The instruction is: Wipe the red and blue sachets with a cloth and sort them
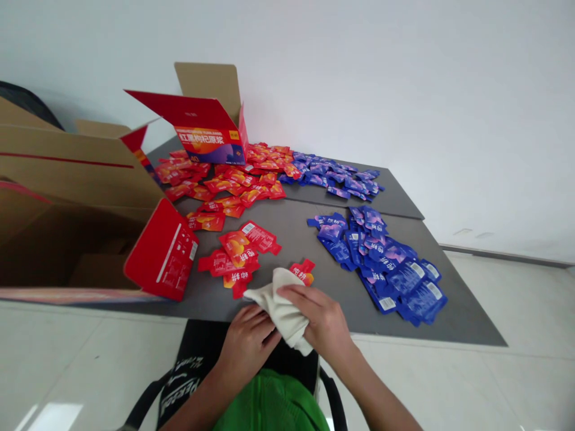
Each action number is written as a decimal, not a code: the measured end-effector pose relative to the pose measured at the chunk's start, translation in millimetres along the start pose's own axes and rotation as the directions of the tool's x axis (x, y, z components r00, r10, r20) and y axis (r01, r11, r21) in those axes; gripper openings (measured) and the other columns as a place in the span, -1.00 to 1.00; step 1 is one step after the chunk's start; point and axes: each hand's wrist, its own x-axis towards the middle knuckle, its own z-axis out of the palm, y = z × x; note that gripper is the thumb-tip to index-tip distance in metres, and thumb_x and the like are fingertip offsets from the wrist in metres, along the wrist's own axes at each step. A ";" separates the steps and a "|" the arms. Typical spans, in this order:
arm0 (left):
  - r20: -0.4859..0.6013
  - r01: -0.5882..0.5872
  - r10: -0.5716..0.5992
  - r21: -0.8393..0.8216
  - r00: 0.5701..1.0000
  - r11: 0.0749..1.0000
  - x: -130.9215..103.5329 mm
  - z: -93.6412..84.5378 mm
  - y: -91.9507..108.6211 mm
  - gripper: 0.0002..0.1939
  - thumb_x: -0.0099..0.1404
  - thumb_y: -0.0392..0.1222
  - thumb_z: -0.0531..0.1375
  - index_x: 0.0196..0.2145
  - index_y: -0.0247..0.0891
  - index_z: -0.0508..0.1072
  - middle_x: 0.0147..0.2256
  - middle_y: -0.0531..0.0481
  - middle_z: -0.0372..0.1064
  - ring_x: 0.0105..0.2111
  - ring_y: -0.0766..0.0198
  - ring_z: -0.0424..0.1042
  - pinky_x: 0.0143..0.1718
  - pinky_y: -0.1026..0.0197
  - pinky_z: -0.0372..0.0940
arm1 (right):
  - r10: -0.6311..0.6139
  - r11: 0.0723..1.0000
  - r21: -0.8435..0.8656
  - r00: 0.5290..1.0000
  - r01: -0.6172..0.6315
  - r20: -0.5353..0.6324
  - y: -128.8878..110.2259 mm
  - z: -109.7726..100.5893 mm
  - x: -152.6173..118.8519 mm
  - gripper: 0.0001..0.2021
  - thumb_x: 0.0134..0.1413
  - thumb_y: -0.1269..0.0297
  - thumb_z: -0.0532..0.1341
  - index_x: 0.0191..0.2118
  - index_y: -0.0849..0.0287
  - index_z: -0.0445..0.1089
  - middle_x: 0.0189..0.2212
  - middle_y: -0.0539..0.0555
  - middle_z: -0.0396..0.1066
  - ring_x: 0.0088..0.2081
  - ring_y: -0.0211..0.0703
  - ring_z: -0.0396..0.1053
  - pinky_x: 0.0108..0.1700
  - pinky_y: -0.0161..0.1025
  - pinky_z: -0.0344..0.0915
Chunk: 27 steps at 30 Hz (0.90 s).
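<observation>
At the table's front edge, a crumpled off-white cloth (284,311) is bunched between my two hands. My right hand (326,320) grips it from the right, with thumb and fingers closed on the fabric. From the left, my left hand (251,338) curls against the cloth; its fingertips are partly covered, and whether anything lies inside the folds is hidden. Just beyond the cloth lies a single red sachet (303,272), partly covered by it. Several more red sachets (240,248) overlap in a small loose group to the left.
A large open carton (171,251) stands at the left, and a smaller red-and-purple box (211,140) with raised flaps sits behind it. Red sachets (233,179) are heaped near that box. Blue sachets (332,173) lie at the back, with another blue pile (386,263) at right.
</observation>
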 end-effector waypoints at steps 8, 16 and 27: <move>0.014 -0.022 0.023 -0.015 1.000 1.000 0.0 -0.2 -0.2 -0.80 0.48 -0.19 0.23 0.01 -0.10 0.57 0.00 0.05 0.62 0.07 0.07 0.54 0.02 0.02 0.36 | 0.205 0.974 -0.089 0.977 -0.209 -0.054 53.1 -12.1 22.5 -0.47 0.18 0.59 0.21 0.20 -0.01 0.50 0.14 0.08 0.56 0.12 -0.01 0.54 0.15 -0.14 0.47; 0.021 0.009 -0.008 -0.016 1.000 1.000 -0.8 -0.2 -0.5 -0.86 0.45 -0.23 0.23 -0.20 -0.15 0.62 -0.20 0.02 0.66 -0.13 0.07 0.59 -0.06 0.00 0.38 | 0.047 0.999 0.002 0.999 -0.047 -0.012 1.4 -1.2 3.6 -0.44 0.22 0.56 0.21 0.27 -0.08 0.44 0.16 0.05 0.54 0.12 -0.09 0.52 0.16 -0.23 0.44; 0.013 -0.021 0.021 -0.005 1.000 1.000 0.6 -0.5 0.8 -0.81 0.47 -0.22 0.23 -0.02 -0.13 0.59 -0.04 0.02 0.64 0.04 0.07 0.56 0.01 0.02 0.38 | 0.202 0.976 -0.056 0.971 -0.210 -0.126 45.8 -20.9 24.9 -0.47 0.19 0.57 0.22 0.21 -0.01 0.50 0.13 0.09 0.56 0.12 0.01 0.53 0.16 -0.12 0.45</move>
